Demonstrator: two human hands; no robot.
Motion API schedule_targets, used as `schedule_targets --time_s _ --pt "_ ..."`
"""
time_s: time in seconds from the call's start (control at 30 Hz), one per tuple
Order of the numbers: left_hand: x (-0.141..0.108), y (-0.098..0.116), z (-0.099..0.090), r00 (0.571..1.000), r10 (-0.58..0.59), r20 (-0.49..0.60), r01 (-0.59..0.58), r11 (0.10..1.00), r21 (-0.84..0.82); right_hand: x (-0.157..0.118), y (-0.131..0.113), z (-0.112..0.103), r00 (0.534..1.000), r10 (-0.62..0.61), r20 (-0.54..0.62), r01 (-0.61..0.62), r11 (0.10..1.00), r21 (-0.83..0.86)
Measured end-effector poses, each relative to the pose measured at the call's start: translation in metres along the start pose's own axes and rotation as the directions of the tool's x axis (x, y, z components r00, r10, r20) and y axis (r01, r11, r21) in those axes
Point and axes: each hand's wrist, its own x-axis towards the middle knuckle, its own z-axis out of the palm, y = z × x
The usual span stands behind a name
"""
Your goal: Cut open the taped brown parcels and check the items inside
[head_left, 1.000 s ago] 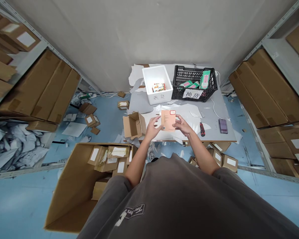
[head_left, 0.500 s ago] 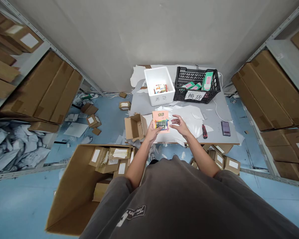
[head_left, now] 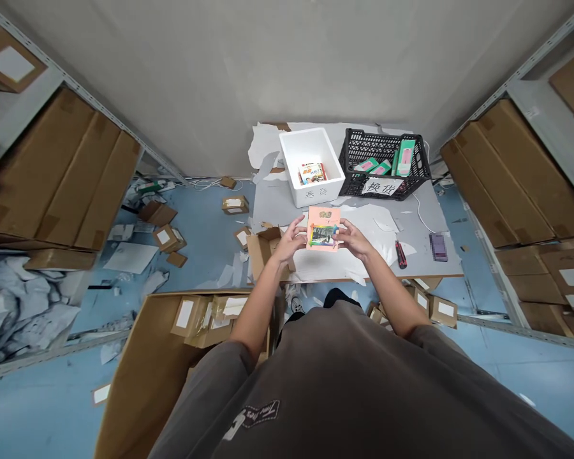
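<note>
Pink booklet point(head_left: 323, 223): right hand point(head_left: 356, 241) fingers over right edge, left hand point(head_left: 287, 243) opposite.

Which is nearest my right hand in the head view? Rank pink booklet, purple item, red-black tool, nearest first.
1. Pink booklet: held, left of the right hand.
2. Red-black tool: right of the hand.
3. Purple item: farther right.
</note>
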Motion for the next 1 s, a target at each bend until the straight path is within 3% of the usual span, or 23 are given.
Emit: schedule_targets --time_s 0.13,0.27,0.5,0.6,0.67,0.8,1.0 --pt "0.041 0.021 -0.025 0.994 -0.025 0.107 0.025 1.0 0.006 0.037 -0.028 -0.016 1.0 0.002 0.019 -0.002 0.999 -0.038" --pt "0.095 0.035 -0.032 0.997 -0.057 0.06 0.058 0.998 -0.024 0.091 -0.049 -0.037 0.999 0.001 0.051 0.001 0.999 -0.039" --pt "0.206 0.054 -0.046 0.976 -0.158 -0.152 0.16 0.987 -0.002 0.228 -0.082 -0.072 0.999 0.002 0.054 -0.003 1.0 0.021" --pt "0.258 0.071 -0.058 0.944 -0.155 -0.291 0.184 0.98 0.076 0.287 -0.106 -0.079 1.0 -0.005 0.001 0.005 0.999 -0.042" --pt "0.282 0.082 -0.067 0.912 -0.146 -0.383 0.208 0.97 0.126 0.311 -0.122 -0.085 0.999 -0.002 -0.048 -0.004 0.992 -0.124" --pt "0.288 0.093 -0.076 0.889 -0.153 -0.431 0.234 0.962 0.142 0.313 -0.136 -0.099 0.992 0.002 -0.122 -0.028 0.977 -0.211" --pt "0.235 0.084 -0.055 0.923 -0.16 -0.349 0.223 0.964 0.146 0.239 -0.119 -0.093 0.995 -0.053 -0.088 0.036 0.981 -0.19"
